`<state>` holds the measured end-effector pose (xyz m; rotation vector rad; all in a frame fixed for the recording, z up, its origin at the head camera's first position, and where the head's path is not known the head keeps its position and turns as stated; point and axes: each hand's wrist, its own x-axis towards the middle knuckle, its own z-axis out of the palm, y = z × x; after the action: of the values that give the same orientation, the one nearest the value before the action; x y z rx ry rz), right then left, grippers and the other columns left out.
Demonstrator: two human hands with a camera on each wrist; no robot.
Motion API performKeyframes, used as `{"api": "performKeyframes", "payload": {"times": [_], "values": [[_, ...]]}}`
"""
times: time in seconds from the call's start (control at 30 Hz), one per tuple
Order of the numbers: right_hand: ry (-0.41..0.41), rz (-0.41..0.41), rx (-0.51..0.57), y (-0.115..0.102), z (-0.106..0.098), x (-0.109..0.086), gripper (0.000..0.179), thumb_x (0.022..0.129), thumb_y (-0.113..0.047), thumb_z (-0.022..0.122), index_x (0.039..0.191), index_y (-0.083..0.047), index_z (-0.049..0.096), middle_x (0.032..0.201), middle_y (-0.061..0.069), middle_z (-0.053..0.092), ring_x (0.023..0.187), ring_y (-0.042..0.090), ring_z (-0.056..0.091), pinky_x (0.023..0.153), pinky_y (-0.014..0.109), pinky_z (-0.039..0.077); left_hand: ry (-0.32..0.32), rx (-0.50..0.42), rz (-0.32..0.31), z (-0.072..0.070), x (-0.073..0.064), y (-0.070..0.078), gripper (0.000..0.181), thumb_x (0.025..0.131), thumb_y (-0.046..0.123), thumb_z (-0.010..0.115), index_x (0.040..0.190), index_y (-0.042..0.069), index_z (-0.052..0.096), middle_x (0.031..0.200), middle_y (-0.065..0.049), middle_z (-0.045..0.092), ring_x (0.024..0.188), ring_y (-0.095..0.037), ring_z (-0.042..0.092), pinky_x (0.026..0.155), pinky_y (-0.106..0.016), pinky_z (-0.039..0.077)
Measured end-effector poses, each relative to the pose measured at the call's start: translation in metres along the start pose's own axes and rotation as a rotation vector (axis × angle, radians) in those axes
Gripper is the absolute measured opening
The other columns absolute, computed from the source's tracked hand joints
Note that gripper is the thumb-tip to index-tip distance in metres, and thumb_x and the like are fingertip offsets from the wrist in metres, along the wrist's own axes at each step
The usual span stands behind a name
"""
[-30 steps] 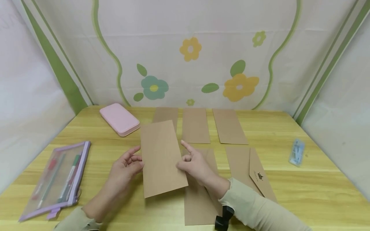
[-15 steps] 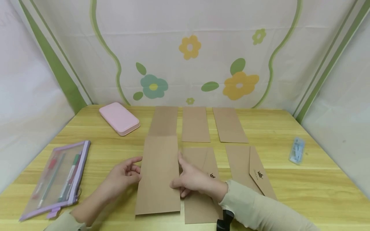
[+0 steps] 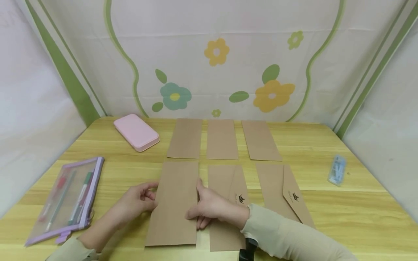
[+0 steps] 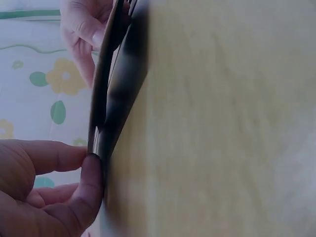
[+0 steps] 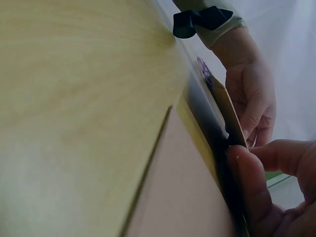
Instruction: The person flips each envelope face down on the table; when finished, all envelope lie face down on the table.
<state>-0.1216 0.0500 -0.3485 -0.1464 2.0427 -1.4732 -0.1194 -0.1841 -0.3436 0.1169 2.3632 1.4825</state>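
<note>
In the head view a plain brown paper envelope lies low over the near left of the table, at the left end of the front row. My left hand pinches its left edge, thumb and fingers at the paper in the left wrist view. On the opposite edge my right hand grips with thumb and fingers. A shadowed gap shows beneath the envelope in the left wrist view. To its right lie a second envelope and a third envelope, each with a black crown print on its flap.
Behind stands a row of brown envelopes: left, middle and right. A pink case sits back left, above a purple-edged zip pouch of pens. A small clear blue box lies far right.
The envelope, first raised and tilted between both hands, has come down and toward me, uncovering the back left envelope. Both hands moved with it, the right one shifting slightly left.
</note>
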Motion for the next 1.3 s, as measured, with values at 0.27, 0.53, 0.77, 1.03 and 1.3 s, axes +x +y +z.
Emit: {"api": "performKeyframes", "payload": {"times": [0.27, 0.53, 0.77, 1.03, 1.3], "values": [[-0.025, 0.029, 0.002, -0.003, 0.003, 0.001, 0.115, 0.072, -0.004, 0.075, 0.145, 0.001, -0.014, 0.048, 0.012, 0.058, 0.033, 0.013, 0.051, 0.034, 0.024, 0.045, 0.017, 0.067, -0.002, -0.002, 0.004, -0.001, 0.060, 0.077, -0.003, 0.065, 0.131, -0.011, 0.040, 0.088, -0.011, 0.051, 0.076, -0.018, 0.049, 0.056, -0.024, 0.047], [-0.040, 0.016, -0.044, 0.000, 0.003, 0.003, 0.119, 0.071, -0.004, 0.076, 0.143, 0.001, -0.018, 0.049, 0.009, 0.058, 0.033, 0.013, 0.050, 0.032, 0.023, 0.043, 0.052, 0.194, 0.012, -0.001, 0.006, 0.003, 0.063, 0.073, 0.003, 0.071, 0.129, -0.010, 0.044, 0.084, -0.008, 0.051, 0.073, -0.017, 0.048, 0.054, -0.024, 0.043], [-0.037, 0.010, -0.037, 0.001, 0.004, 0.003, 0.118, 0.070, -0.001, 0.075, 0.144, 0.000, -0.018, 0.052, 0.011, 0.060, 0.034, 0.014, 0.051, 0.034, 0.025, 0.045, 0.056, 0.258, -0.005, 0.003, 0.005, 0.005, 0.072, 0.069, 0.001, 0.073, 0.132, -0.008, 0.041, 0.078, -0.005, 0.048, 0.061, -0.016, 0.046, 0.048, -0.024, 0.041], [-0.033, 0.010, 0.016, 0.002, 0.003, 0.006, 0.120, 0.070, -0.002, 0.076, 0.143, -0.001, -0.019, 0.052, 0.011, 0.060, 0.034, 0.013, 0.051, 0.034, 0.024, 0.045, 0.062, 0.274, 0.025, 0.002, 0.005, 0.007, 0.079, 0.068, 0.003, 0.076, 0.135, -0.009, 0.035, 0.079, -0.006, 0.048, 0.063, -0.016, 0.046, 0.048, -0.024, 0.041], [-0.040, -0.010, 0.098, -0.004, -0.010, -0.003, 0.115, 0.073, -0.002, 0.073, 0.144, -0.003, -0.017, 0.052, 0.010, 0.060, 0.037, 0.012, 0.053, 0.037, 0.022, 0.046, 0.038, 0.323, 0.180, 0.004, 0.005, 0.017, 0.083, 0.073, 0.012, 0.075, 0.140, -0.004, 0.029, 0.088, -0.006, 0.049, 0.074, -0.015, 0.047, 0.060, -0.021, 0.043]]}}
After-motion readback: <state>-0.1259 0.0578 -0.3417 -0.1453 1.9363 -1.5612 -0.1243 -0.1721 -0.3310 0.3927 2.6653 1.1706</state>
